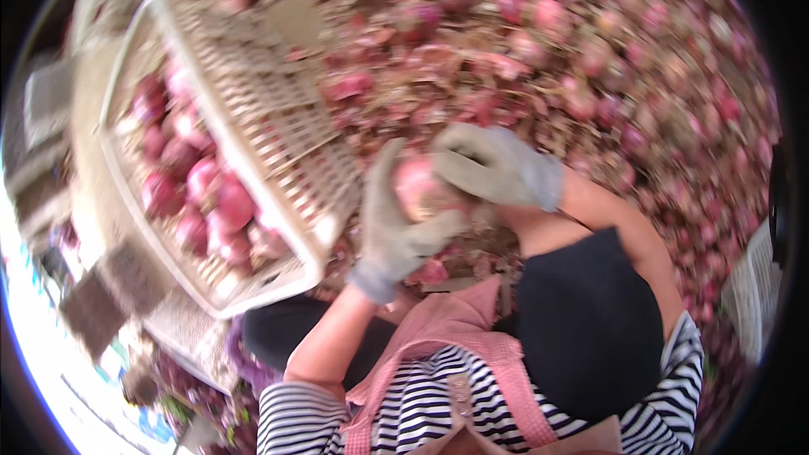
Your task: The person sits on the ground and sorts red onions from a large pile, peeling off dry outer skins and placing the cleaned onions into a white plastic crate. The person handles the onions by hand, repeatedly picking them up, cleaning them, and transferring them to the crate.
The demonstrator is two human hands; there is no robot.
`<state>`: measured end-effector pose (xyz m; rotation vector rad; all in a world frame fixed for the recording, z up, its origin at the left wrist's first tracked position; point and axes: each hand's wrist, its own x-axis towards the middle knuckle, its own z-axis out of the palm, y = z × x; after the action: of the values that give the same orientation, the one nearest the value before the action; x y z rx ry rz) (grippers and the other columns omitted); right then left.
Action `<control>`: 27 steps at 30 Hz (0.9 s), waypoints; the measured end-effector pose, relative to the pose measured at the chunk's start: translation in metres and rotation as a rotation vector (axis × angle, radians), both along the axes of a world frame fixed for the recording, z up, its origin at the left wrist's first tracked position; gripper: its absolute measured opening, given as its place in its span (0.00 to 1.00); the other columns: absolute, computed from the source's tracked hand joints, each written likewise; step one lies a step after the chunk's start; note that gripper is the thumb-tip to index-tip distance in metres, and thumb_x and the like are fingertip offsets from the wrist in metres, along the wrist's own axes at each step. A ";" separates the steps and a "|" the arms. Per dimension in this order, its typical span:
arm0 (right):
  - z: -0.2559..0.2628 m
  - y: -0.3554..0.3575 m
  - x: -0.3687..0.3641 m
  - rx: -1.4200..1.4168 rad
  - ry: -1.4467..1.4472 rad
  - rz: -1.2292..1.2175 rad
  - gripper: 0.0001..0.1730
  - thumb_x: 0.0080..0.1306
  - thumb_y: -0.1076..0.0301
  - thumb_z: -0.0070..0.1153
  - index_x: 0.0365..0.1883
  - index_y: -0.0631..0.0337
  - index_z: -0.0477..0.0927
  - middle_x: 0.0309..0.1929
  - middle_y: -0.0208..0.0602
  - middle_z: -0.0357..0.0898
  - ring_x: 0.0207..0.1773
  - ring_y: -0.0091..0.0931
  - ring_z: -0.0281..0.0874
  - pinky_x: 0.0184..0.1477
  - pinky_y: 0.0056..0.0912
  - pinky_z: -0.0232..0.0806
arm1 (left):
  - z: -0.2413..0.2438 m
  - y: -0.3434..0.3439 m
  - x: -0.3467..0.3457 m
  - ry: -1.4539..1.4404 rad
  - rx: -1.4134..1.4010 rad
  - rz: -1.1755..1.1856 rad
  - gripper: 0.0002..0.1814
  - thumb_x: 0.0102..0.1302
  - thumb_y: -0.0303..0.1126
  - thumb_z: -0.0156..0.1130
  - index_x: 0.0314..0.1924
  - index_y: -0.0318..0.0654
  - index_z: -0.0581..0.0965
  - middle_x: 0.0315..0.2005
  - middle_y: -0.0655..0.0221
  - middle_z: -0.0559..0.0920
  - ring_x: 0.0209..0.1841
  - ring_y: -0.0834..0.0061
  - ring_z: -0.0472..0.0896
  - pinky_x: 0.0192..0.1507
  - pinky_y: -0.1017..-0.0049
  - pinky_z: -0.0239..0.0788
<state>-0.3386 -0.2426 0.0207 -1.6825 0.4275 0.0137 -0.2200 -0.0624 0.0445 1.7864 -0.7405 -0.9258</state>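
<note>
Both my hands wear pale work gloves with grey cuffs. A red onion (418,186) rests in my left hand (401,221), its fingers and thumb curled around the bulb. My right hand (483,161) is bent at the onion's upper right side, fingertips curled close to it; blur hides whether it grips the skin or anything else. Beneath and beyond the hands lie loose onion skins (436,82) and dry stalks. A white plastic crate (310,265) with several red onions (218,196) in it stands left of my left hand.
A wide heap of red onions (663,95) covers the ground at the right and far side. Brick-like blocks (114,300) stand left of the crate. A pale slatted crate (755,297) shows at the right rim. My dark-clothed knees are close below the hands.
</note>
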 end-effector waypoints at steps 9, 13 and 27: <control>0.020 -0.005 -0.013 0.367 0.225 -0.123 0.15 0.81 0.61 0.48 0.46 0.62 0.84 0.33 0.32 0.80 0.28 0.20 0.77 0.31 0.25 0.69 | 0.035 -0.007 0.009 -0.401 -0.095 -0.192 0.47 0.47 0.46 0.82 0.66 0.34 0.74 0.58 0.50 0.76 0.59 0.50 0.78 0.61 0.58 0.74; 0.016 0.000 -0.008 0.478 0.219 -0.114 0.13 0.81 0.63 0.50 0.48 0.62 0.83 0.32 0.24 0.78 0.31 0.13 0.75 0.31 0.21 0.67 | 0.087 0.012 0.057 -0.582 -0.207 -0.146 0.41 0.49 0.41 0.79 0.64 0.35 0.77 0.58 0.53 0.77 0.59 0.52 0.79 0.61 0.57 0.74; -0.023 0.011 -0.028 -0.146 0.154 0.126 0.14 0.74 0.57 0.56 0.50 0.56 0.82 0.35 0.47 0.85 0.38 0.41 0.86 0.40 0.42 0.75 | -0.023 0.097 0.330 -1.044 0.254 0.503 0.27 0.78 0.50 0.51 0.58 0.33 0.81 0.52 0.46 0.83 0.57 0.46 0.80 0.60 0.56 0.70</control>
<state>-0.3666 -0.2318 -0.0028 -1.8575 0.4456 0.2109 0.1103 0.0344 0.0215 2.5112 -0.7299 0.3344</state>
